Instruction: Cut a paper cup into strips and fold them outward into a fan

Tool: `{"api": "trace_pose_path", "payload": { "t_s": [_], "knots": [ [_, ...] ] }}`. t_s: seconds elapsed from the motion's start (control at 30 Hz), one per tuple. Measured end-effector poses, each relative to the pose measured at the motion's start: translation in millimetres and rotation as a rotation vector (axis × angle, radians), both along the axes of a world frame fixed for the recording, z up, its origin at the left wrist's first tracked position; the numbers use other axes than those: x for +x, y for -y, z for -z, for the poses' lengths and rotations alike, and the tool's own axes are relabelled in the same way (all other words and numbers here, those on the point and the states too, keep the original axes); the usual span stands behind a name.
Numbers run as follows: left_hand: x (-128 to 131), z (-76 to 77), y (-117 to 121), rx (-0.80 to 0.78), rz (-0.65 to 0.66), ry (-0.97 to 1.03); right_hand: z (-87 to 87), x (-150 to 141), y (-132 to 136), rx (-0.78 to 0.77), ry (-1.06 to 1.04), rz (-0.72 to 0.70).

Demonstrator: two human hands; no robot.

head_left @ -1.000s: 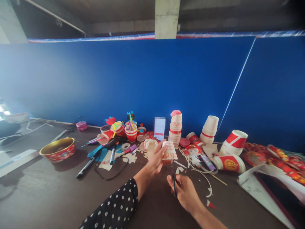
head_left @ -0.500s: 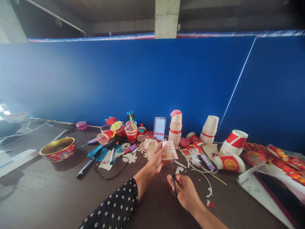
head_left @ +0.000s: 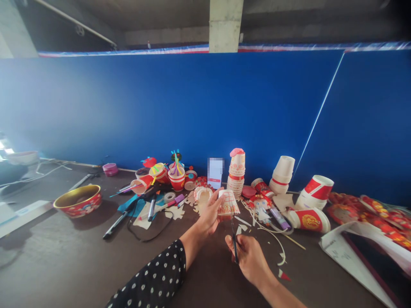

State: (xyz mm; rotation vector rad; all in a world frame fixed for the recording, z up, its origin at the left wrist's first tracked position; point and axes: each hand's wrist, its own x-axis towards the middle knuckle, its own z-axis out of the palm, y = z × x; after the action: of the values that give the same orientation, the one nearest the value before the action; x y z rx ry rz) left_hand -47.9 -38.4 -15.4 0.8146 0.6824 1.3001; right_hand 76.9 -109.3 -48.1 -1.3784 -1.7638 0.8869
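Patterned paper piece, white with red lines: held above the table, around midway along, in front of the tall cup stack by the far edge. At its left side, left hand with fingers closed on it, no wide opening. Below, right hand curled firmly around the dark handles of the scissors, with blades pointing up to the paper's lower edge; cannot tell how far apart the blades stand. Just right of the blades, on the tabletop, small white paper scraps; farther right, doll figure and purple-labelled tube. To the left, tape roll and markers. Near the far edge, behind the left hand, upright phone. Toward the left edge, red-and-gold bowl; toward the right edge, dark tablet on white board.
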Motion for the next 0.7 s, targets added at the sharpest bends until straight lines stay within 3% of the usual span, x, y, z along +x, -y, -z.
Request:
{"api": "trace_pose_path", "payload": {
  "t_s": [0.5, 0.7],
  "knots": [
    [0.2, 1.8, -1.0, -0.012, -0.002, 0.002, -2.1, -0.4, 0.9, -0.02, -0.033, -0.001],
    [5.0, 4.3, 1.8, 0.025, 0.074, -0.047, -6.5, -0.2, 0.2, -0.035, -0.009, 0.022]
  ]
}}
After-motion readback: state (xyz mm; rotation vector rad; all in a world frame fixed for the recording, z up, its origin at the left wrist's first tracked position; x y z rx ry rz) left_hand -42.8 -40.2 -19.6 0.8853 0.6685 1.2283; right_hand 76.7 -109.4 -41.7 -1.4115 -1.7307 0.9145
